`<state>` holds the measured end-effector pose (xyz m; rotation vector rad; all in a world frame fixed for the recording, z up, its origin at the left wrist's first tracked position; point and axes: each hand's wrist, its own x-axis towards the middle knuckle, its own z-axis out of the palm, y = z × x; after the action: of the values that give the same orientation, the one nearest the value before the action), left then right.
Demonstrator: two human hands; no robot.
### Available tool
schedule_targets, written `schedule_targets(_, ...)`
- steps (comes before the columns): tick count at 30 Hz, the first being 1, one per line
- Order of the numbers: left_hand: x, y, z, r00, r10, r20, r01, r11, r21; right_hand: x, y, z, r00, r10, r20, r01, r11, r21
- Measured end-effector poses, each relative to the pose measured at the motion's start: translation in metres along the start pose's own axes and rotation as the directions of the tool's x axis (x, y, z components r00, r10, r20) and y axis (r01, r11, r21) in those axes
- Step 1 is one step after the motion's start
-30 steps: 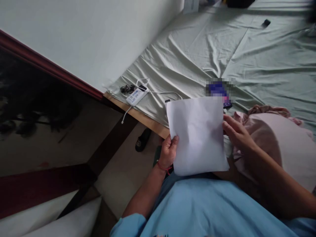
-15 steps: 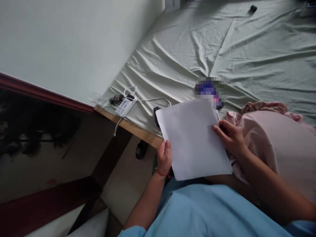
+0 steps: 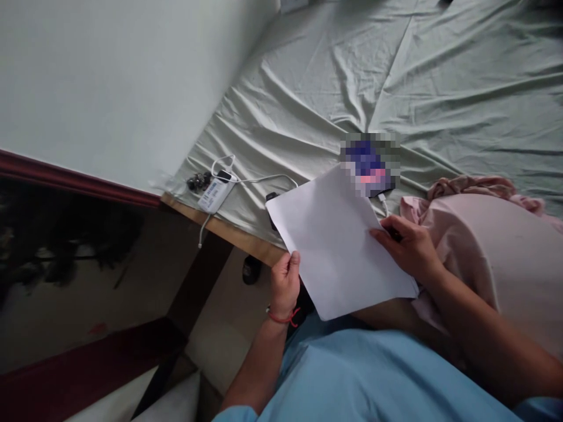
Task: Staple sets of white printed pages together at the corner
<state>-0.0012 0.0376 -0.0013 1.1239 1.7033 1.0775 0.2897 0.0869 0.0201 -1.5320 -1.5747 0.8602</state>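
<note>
I hold a blank white sheet of paper (image 3: 338,243) over my lap at the edge of a bed. My left hand (image 3: 284,282), with a red string at the wrist, pinches the sheet's lower left edge. My right hand (image 3: 407,245) rests on the sheet's right edge, fingers curled around something small and dark that I cannot make out. A phone with a lit screen (image 3: 370,165) lies on the sheet just beyond the paper's top corner, a white cable running from it.
A pale green bedsheet (image 3: 396,82) covers the bed. A pink pillow (image 3: 497,252) lies to my right. Near the bed's corner sit a white power bank (image 3: 214,193), its cable and small dark earbuds (image 3: 198,181). A dark slipper (image 3: 250,271) lies on the floor below.
The paper has tilted and shifted slightly left and up. My left hand slid down its edge, and my right hand moved onto the sheet's right side. The view has shifted.
</note>
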Motion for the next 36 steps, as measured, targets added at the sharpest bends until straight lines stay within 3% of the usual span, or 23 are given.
schedule_targets(4, -0.001, -0.002, -0.002, 0.999, -0.022, 0.026, 0.02, 0.997, 0.069, 0.0, 0.003, 0.001, 1.0, 0.017, 0.016, -0.017, 1.0, -0.007)
schedule_targets(10, 0.002, -0.001, 0.001, 0.998, 0.052, -0.027, -0.047, 0.982, 0.183, 0.0, 0.006, 0.002, 0.999, 0.049, 0.003, -0.048, 0.997, -0.055)
schedule_targets(16, 0.002, 0.008, 0.003, 0.993, 0.104, -0.056, -0.086, 0.963, 0.255, -0.005, 0.001, 0.001, 0.996, -0.077, 0.041, 0.085, 0.97, -0.23)
schedule_targets(18, 0.002, 0.008, 0.004, 0.991, 0.119, -0.059, -0.098, 0.955, 0.281, -0.007, -0.004, 0.001, 0.99, -0.139, 0.011, 0.134, 0.927, -0.351)
schedule_targets(21, 0.002, 0.007, 0.005, 0.99, 0.13, -0.054, -0.11, 0.952, 0.285, -0.012, -0.016, 0.0, 0.988, -0.155, -0.022, 0.113, 0.805, -0.583)
schedule_targets(24, 0.002, 0.006, 0.006, 0.988, 0.145, -0.047, -0.126, 0.95, 0.285, -0.016, -0.028, -0.005, 0.994, -0.109, 0.032, 0.097, 0.671, -0.735)
schedule_targets(26, 0.002, 0.007, 0.006, 0.988, 0.149, -0.036, -0.133, 0.949, 0.286, -0.017, -0.037, -0.012, 0.992, -0.093, 0.091, 0.129, 0.632, -0.764)
schedule_targets(29, 0.003, 0.009, 0.005, 0.992, 0.126, -0.01, -0.118, 0.952, 0.282, -0.015, -0.054, -0.025, 0.978, -0.103, 0.18, 0.2, 0.692, -0.693)
schedule_targets(32, 0.003, 0.013, 0.005, 0.995, 0.095, 0.001, -0.092, 0.956, 0.279, -0.008, -0.082, -0.034, 0.944, -0.126, 0.306, 0.263, 0.846, -0.463)
schedule_targets(36, 0.003, 0.023, 0.008, 0.998, 0.067, 0.018, -0.069, 0.972, 0.227, -0.001, -0.129, -0.02, 0.882, -0.189, 0.431, 0.275, 0.95, -0.147)
